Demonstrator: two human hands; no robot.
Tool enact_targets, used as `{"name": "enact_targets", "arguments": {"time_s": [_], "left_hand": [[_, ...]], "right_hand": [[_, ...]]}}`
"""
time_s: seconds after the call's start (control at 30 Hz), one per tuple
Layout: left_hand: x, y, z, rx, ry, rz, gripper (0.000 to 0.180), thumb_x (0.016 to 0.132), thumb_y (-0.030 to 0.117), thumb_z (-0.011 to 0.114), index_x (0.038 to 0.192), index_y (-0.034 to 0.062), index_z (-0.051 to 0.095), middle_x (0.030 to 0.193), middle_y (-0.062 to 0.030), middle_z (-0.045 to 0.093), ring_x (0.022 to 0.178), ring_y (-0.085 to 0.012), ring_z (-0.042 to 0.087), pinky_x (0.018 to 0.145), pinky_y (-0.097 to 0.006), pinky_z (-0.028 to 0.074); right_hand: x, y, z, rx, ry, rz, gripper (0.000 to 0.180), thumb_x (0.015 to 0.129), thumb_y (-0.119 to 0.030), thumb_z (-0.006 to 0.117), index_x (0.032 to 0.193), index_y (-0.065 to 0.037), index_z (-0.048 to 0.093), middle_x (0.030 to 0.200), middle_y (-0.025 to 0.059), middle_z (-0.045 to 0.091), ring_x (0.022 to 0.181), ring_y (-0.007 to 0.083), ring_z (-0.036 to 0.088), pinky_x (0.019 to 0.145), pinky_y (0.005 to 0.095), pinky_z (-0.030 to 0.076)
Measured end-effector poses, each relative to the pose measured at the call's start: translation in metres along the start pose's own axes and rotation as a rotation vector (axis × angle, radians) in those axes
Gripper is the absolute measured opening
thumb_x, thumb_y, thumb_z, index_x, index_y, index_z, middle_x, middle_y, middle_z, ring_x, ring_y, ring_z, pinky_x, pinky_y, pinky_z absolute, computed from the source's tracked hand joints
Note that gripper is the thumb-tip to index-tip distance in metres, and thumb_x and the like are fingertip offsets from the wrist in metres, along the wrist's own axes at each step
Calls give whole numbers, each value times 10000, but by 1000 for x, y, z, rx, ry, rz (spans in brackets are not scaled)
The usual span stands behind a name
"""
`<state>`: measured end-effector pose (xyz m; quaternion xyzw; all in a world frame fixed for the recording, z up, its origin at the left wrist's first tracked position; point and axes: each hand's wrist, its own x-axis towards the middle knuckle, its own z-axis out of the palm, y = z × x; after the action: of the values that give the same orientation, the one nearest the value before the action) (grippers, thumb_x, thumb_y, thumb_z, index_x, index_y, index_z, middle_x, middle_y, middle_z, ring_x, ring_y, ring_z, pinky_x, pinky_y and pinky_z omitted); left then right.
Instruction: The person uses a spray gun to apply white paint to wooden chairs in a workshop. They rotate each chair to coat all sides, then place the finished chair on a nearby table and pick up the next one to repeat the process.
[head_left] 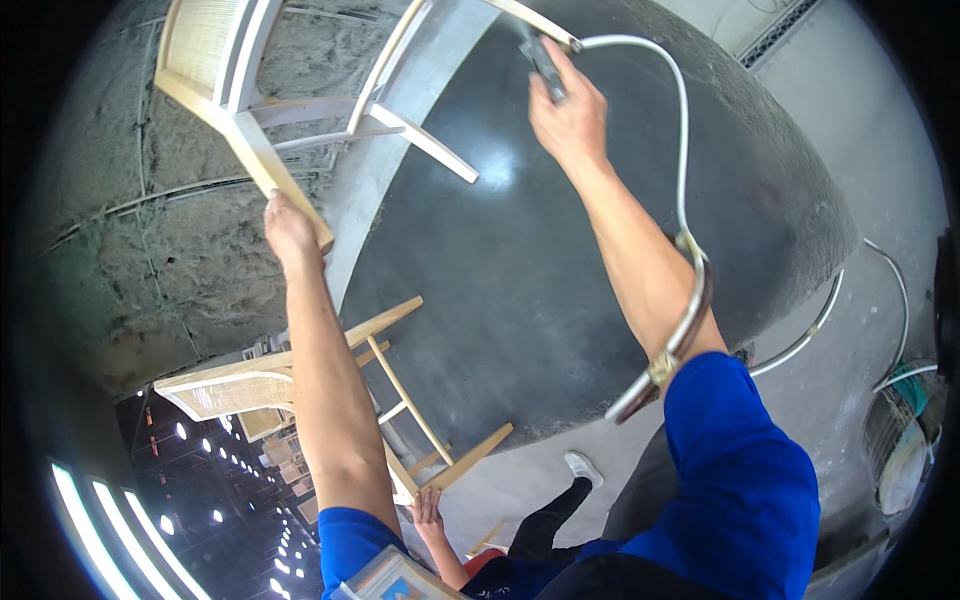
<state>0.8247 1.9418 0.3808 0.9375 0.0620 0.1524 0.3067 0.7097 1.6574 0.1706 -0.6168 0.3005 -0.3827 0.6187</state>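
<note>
A pale wooden chair [262,158] with a woven cane panel hangs tilted at the upper left. My left hand [290,232] is closed around the end of one of its wooden bars. In my right hand [572,118] is a small dark air gun [543,70], its front end close to another wooden bar of the chair at the top edge. A whitish mist or blur shows at the gun's tip. From near the gun a pale hose [683,130] loops down to my right forearm, where a thicker taped section passes in front of it.
Below my left forearm is a second wooden chair [405,400], touched by another person's hand [428,512]. That person's shoe [584,469] stands on the grey floor. A large dark, dusty surface [500,290] lies beneath my arms. More hose [808,335] runs at the right.
</note>
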Motion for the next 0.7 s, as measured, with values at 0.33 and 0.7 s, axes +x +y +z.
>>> {"name": "enact_targets", "arguments": {"time_s": [0.33,0.7], "left_hand": [[-9,13,10,-8,-41,41,545,1115,392,390,1353,-65,565,1191,-227,669,1019,-357,677,851,-470,553],[-57,16,20,54,37,43,597,1081,457,479,1352,-72,534,1228,-237,648,1092,-352,659,940,-453,524]], "right_hand": [[-106,-60,-46,177,-521,-252,552,887,-90,732,1418,-216,649,1131,124,757,952,295,744,856,403,594],[6,-8,-108,426,125,528,538,953,-155,676,1481,-147,570,1089,111,755,939,220,739,862,334,575]]}}
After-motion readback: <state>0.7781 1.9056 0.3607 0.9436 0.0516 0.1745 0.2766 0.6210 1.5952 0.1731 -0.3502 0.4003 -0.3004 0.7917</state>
